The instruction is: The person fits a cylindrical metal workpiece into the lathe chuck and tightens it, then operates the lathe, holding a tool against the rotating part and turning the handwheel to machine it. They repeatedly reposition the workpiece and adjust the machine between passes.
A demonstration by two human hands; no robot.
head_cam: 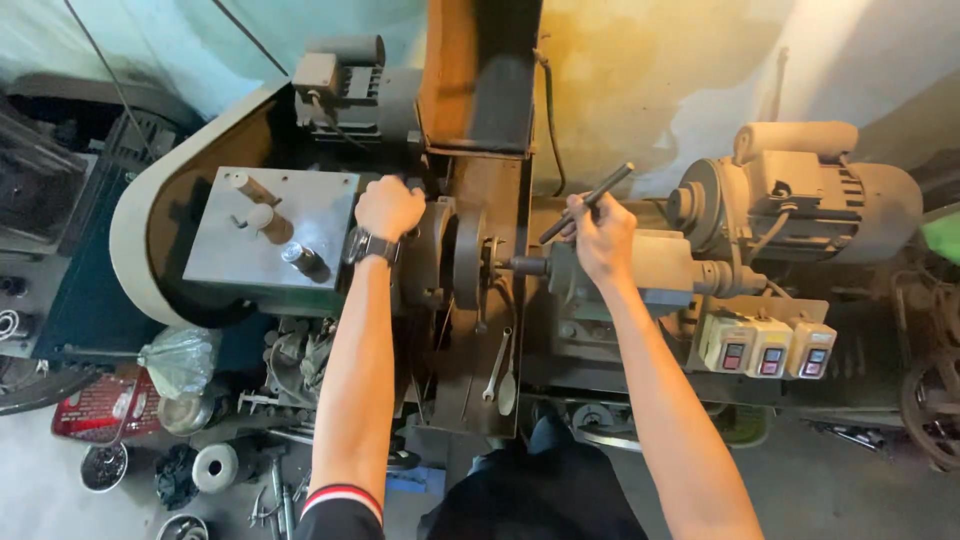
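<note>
Looking down over the lathe (470, 300), I see my left hand (388, 207) closed on the dark round chuck (432, 262) at the head end of the machine, fingers curled over its top edge; a watch (368, 246) sits on that wrist. My right hand (603, 238) is to the right of the chuck, wrapped tight around a dark metal rod (588, 202) that sticks up and to the right out of the fist, tilted toward the wall. The fist rests on the beige tailstock body (670, 262), whose short spindle points left at the chuck face.

To the left of the chuck lies a flat grey cover plate (235, 255) carrying 3 stubby levers. Behind the chuck a brown belt guard (478, 75) rises, with a small dark motor (340, 75) just left of it. Below the chuck, on the lathe bed, a spanner (496, 365) lies lengthwise. Well to the right of the chuck a large beige motor (830, 195) stands, and below it 3 pale switch boxes (768, 346) sit side by side, each with 1 red and 1 dark button.

On the floor to the lower left of the chuck there are loose metal parts, a red crate (95, 408) and a knotted plastic bag (180, 360). Whether the chuck holds a workpiece I cannot tell.
</note>
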